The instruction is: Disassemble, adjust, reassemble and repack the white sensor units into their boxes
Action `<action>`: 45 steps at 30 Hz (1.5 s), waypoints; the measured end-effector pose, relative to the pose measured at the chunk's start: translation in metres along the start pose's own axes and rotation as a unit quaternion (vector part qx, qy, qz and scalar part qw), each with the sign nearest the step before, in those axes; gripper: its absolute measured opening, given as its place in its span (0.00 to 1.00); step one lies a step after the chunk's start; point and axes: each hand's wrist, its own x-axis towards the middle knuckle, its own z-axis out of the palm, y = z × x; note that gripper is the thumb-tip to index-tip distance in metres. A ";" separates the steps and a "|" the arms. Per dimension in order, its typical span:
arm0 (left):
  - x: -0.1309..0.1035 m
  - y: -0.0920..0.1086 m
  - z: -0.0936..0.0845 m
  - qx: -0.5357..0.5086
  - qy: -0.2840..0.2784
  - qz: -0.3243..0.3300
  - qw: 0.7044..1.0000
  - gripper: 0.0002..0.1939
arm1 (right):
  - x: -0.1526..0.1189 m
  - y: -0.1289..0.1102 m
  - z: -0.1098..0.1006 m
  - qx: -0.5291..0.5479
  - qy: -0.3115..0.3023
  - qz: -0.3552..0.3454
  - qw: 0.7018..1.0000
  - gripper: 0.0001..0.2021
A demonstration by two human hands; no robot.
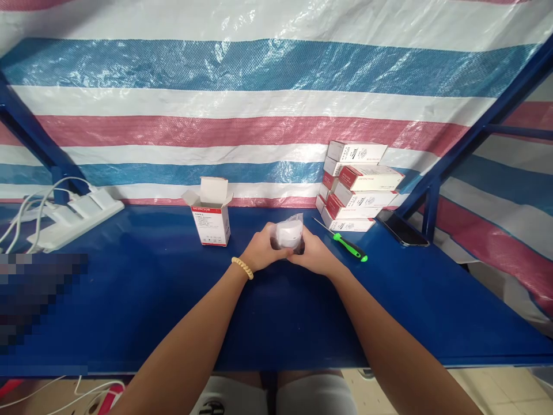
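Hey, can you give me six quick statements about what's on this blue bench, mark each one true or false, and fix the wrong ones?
1. The left hand and the right hand both hold the white item. True.
2. The white item is unwrapped. False: it is in clear plastic.
3. The box left of the hands is open. True.
4. The screwdriver lies between that box and the phone. True.
5. The screwdriver's handle is red. False: it is green and black.
6. The phone is left of the screwdriver. False: it is to the right.
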 end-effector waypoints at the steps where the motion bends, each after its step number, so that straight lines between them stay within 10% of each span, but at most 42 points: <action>1: 0.000 0.000 0.000 -0.008 -0.004 -0.002 1.000 0.32 | 0.000 -0.001 0.000 -0.015 -0.002 0.008 1.000 0.30; 9: 0.004 0.002 0.001 -0.138 -0.029 -0.050 0.989 0.17 | -0.002 -0.006 -0.001 -0.015 0.006 -0.001 1.000 0.35; 19: 0.004 0.019 -0.006 -0.509 0.053 -0.130 0.849 0.20 | 0.003 -0.010 0.005 0.212 -0.007 0.061 0.975 0.21; 24: 0.010 0.015 -0.010 -0.553 0.149 -0.166 0.803 0.14 | 0.001 -0.003 0.002 0.099 0.061 0.002 0.993 0.29; 27: 0.010 0.012 -0.011 -0.542 0.119 -0.197 0.808 0.12 | 0.000 0.001 0.003 -0.021 0.121 -0.095 0.988 0.41; 32: 0.005 0.016 -0.009 -0.510 0.054 -0.235 0.825 0.10 | 0.000 -0.001 0.010 -0.052 0.164 -0.227 0.959 0.05; 40: 0.005 0.023 -0.015 -0.394 0.006 -0.328 0.858 0.23 | -0.001 -0.008 0.009 -0.032 0.250 -0.230 0.940 0.08; 45: 0.001 0.029 -0.026 0.066 0.204 -0.254 0.943 0.20 | -0.002 -0.010 0.013 -0.073 0.269 -0.202 0.939 0.08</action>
